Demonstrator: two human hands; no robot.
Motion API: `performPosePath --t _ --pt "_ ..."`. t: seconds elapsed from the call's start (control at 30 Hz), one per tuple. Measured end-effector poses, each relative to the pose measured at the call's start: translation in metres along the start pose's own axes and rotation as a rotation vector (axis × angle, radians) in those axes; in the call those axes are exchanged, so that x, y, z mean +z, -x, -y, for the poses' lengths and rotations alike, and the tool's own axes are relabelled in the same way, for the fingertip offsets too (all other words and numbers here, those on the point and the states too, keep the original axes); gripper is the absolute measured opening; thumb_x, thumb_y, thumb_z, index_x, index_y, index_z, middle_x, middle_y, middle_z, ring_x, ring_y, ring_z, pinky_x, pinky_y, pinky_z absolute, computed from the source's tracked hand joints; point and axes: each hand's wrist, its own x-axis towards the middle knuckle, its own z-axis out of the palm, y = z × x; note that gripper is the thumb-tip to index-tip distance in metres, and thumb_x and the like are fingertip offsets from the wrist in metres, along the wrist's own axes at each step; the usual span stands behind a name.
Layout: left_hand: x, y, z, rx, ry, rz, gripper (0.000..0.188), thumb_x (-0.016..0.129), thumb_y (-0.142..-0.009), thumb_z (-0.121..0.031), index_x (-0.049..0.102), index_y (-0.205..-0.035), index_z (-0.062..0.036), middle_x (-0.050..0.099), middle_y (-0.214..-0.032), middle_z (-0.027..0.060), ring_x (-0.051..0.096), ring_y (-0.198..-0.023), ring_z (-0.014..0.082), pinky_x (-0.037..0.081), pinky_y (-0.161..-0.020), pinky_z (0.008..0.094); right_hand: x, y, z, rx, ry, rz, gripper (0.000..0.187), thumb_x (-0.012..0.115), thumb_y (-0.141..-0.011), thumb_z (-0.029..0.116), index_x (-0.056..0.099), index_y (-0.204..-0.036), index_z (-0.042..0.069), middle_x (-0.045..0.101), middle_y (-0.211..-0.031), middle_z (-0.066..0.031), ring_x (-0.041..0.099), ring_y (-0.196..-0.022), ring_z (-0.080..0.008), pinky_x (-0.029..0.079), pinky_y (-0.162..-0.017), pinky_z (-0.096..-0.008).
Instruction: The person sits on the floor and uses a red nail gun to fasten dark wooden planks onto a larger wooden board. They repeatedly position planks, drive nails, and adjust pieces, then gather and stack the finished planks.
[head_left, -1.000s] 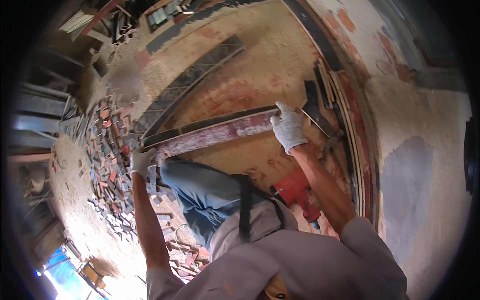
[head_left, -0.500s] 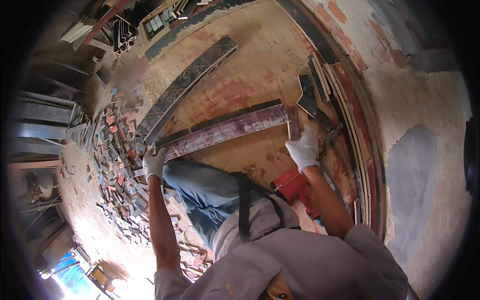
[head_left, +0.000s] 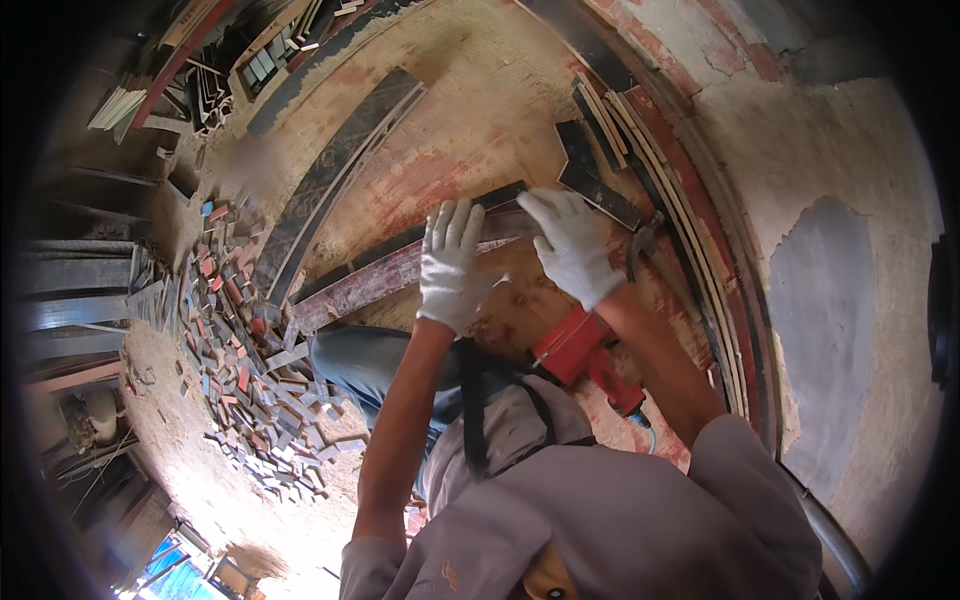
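Both hands wear white gloves. My left hand (head_left: 452,270) is over the middle of a long reddish-purple plank (head_left: 365,284), its fingers stretched out and nothing visible in them. My right hand (head_left: 574,250) is at the plank's right end, fingers extended to the left; its palm side is hidden. A dark strip (head_left: 405,238) runs along the plank's far edge. Just below my right hand lies a red power tool (head_left: 578,348), apparently a nail gun, with a hose at its handle. A hammer (head_left: 641,246) rests to the right of that hand.
Beyond the plank, a long dark board (head_left: 340,175) lies slantwise on the worn work surface (head_left: 470,125). An angled dark piece (head_left: 596,185) and stacked long strips (head_left: 680,220) line the right side. Many small wood offcuts (head_left: 270,400) are heaped on the left floor.
My left hand has let go of the plank's left end and moved right to its middle. My right hand has left the small block and shifted left and up over the plank's right end.
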Motion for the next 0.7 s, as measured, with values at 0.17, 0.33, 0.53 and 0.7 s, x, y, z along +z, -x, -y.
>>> performPosePath --t 0.17,0.33,0.53,0.7 --pt "0.04 -0.012 0.019 0.004 0.013 -0.068 0.074 0.091 -0.071 -0.031 0.063 -0.134 -0.0041 0.06 -0.144 0.018 0.051 -0.138 0.0407 0.037 -0.119 0.0553 -0.046 0.108 0.013 0.5 0.056 0.153 0.068 0.075 -0.086 0.019 0.047 -0.147 0.006 0.062 -0.115 -0.0191 0.06 -0.11 -0.0417 0.048 -0.097 -0.0523" --pt "0.041 -0.004 0.015 -0.019 0.091 -0.114 0.063 0.088 -0.076 -0.022 0.065 -0.131 -0.003 0.063 -0.139 0.0188 0.057 -0.133 0.0409 0.044 -0.115 0.0517 -0.063 0.211 0.055 0.777 0.139 0.534 0.107 0.083 -0.078 0.035 0.024 -0.158 -0.003 0.057 -0.128 -0.0279 0.056 -0.119 -0.0443 0.046 -0.103 -0.0516" --pt "0.029 0.0 0.015 -0.068 -0.003 -0.01 0.067 0.088 -0.075 -0.02 0.065 -0.136 -0.0052 0.062 -0.142 0.0196 0.055 -0.136 0.0402 0.042 -0.118 0.0506 -0.016 0.23 0.054 0.941 0.111 0.554 0.117 0.081 -0.075 0.022 0.009 -0.162 -0.007 0.056 -0.13 -0.0309 0.055 -0.12 -0.0467 0.046 -0.103 -0.0509" --pt "0.027 -0.004 0.011 -0.108 0.007 0.016 0.065 0.087 -0.075 -0.017 0.067 -0.135 -0.0077 0.062 -0.144 0.0187 0.054 -0.139 0.0381 0.04 -0.12 0.0498 -0.001 0.24 0.05 1.051 0.037 0.505 0.12 0.081 -0.07 0.016 0.007 -0.163 -0.004 0.054 -0.139 -0.0326 0.056 -0.123 -0.0498 0.047 -0.103 -0.0518"
